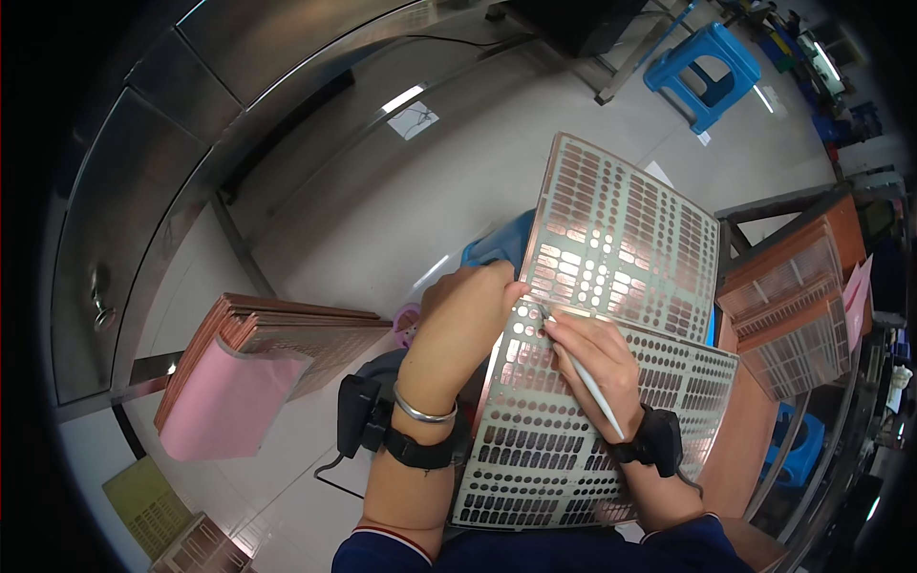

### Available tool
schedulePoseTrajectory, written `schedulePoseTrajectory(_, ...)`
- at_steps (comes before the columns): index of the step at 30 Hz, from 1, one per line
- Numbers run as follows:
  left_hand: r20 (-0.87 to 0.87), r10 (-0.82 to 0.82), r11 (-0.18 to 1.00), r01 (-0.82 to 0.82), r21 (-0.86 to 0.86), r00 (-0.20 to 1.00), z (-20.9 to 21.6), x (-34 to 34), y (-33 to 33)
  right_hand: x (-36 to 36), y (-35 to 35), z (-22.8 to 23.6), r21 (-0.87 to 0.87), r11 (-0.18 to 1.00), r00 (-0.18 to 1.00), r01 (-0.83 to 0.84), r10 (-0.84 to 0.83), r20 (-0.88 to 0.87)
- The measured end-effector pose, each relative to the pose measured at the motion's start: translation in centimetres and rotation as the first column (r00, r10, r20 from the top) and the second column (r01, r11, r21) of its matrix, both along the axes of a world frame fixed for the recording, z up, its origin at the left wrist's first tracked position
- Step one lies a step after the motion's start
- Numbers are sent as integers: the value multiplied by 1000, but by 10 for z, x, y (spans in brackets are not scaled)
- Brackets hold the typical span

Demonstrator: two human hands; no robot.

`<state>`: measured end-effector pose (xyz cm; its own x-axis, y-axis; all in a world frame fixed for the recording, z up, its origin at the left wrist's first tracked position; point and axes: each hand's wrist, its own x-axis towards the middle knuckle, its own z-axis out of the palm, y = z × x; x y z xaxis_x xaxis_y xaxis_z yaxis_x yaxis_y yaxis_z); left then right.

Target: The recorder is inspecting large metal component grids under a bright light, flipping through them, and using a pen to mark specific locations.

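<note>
My left hand (470, 285) grips the left edge of a copper-and-pale-green circuit board panel (626, 224), its thumb on the near corner and its other fingers mostly hidden behind. Below that panel, a second, similar panel (530, 425) lies tilted across my lap, its far edge meeting the first. In my right hand (600, 363) is a slim white pen-shaped tool (597, 396), pinched near its dark tip. The tip rests at or just above the boards where they meet, close to my left thumb; whether it touches is hard to tell.
To the left, a stack of panels (325, 358) stands with a pink sheet (224, 406) over it. More panels (798, 325) lean on the right, beside a brown board (731, 430). A blue stool (707, 72) stands far right. Metal cabinets (138, 181) line the left.
</note>
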<state>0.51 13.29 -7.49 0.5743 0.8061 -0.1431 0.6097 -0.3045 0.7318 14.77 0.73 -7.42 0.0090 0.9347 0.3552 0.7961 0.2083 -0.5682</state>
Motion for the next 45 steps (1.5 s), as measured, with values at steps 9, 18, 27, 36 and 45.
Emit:
schedulePoseTrajectory(9,25,3,999,-2,-43,1000,2,1,0,6,0,1,-19,1000,999,-17,16,-49)
schedulePoseTrajectory(18,31,-8,1000,8,12,999,-2,-2,0,5,-1,0,-25,999,996,-32,30,-87)
schedulePoseTrajectory(27,14,-9,1000,9,3,1000,-2,0,0,3,1,3,-61,998,995,17,-23,-97)
schedulePoseTrajectory(36,34,1,1000,-1,9,999,-4,-1,0,4,1,1,-51,999,995,11,-16,-94)
schedulePoseTrajectory(45,25,-9,1000,9,21,1000,-5,-1,0,5,-1,-3,-47,999,994,5,-10,-105)
